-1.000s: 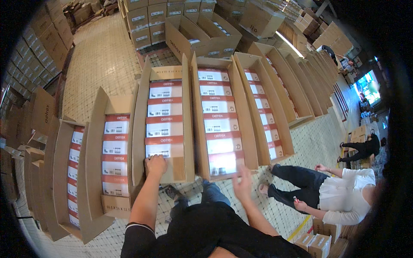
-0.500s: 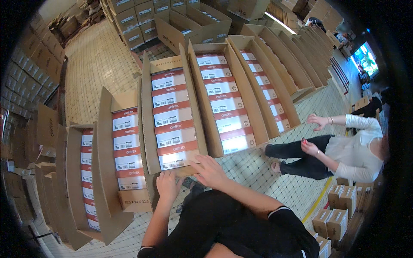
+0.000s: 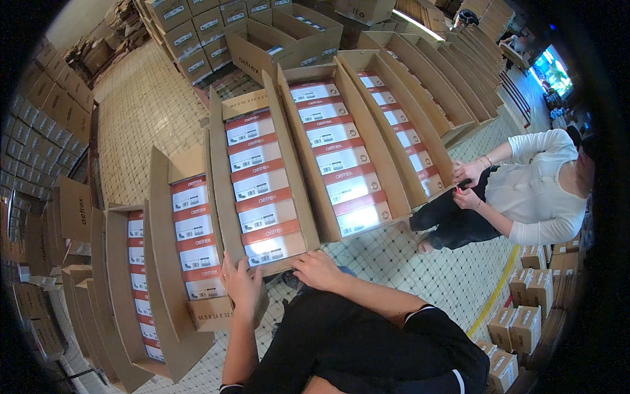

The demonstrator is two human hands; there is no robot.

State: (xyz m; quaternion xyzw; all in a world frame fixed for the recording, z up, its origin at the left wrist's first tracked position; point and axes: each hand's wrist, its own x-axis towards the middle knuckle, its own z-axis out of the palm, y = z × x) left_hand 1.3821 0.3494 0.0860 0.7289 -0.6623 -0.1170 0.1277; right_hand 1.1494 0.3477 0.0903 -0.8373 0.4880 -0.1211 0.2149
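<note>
A long open cardboard carton (image 3: 304, 197) stands in front of me, with a row of white shoe boxes (image 3: 269, 248) with red bands inside. At its near left corner rests my left hand (image 3: 241, 287), fingers spread and touching the cardboard. My right hand (image 3: 319, 269) has its fingers bent over the carton's near right edge; part of its grip is hidden. Close by on the left is another open carton (image 3: 176, 256) of shoe boxes, its near end beside my left hand. A similar filled carton (image 3: 387, 184) stands to the right.
More open cartons (image 3: 121, 289) line up to the left and far right. Stacked closed cartons (image 3: 197, 39) stand at the back. A person in a white top (image 3: 535, 184) stands at right, hands together by a carton's near end. Smaller boxes (image 3: 515, 328) lie at lower right on the tiled floor.
My left hand has shifted left and its fingers have spread at the carton's corner. My right hand has drawn back from the nearest shoe box to the carton's edge. The other person's hands have come together.
</note>
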